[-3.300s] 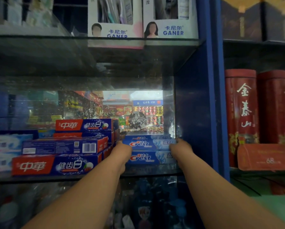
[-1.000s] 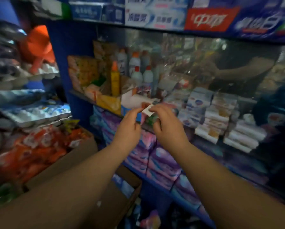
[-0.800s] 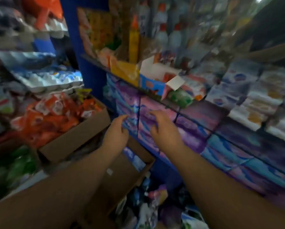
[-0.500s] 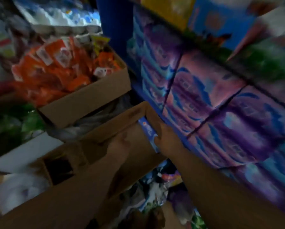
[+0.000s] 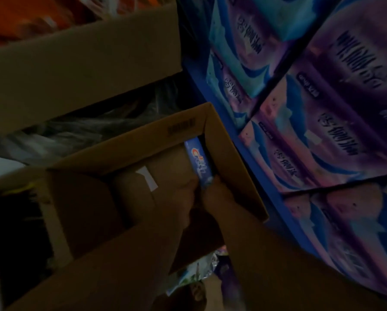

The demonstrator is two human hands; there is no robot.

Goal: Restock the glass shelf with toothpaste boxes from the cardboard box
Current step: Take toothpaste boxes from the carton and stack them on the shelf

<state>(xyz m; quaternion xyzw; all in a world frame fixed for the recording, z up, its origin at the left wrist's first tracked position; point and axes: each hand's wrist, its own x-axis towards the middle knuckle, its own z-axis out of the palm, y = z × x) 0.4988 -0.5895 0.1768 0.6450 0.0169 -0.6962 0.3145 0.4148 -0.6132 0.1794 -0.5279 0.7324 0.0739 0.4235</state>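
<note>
Brown cardboard box [image 5: 143, 142], centre frame: left hand [image 5: 184, 196] and right hand [image 5: 218, 195] reach in, fingers pinching the blue rectangular toothpaste box [image 5: 199, 161] by its right wall.

The light is dim. On the right a blue shelf frame [image 5: 261, 176] runs diagonally, packed with purple, pink and blue soft packs [image 5: 322, 131]. At upper left a second brown carton [image 5: 87, 63] holds orange packets [image 5: 19, 19], with crumpled clear plastic [image 5: 87, 129] below it.
</note>
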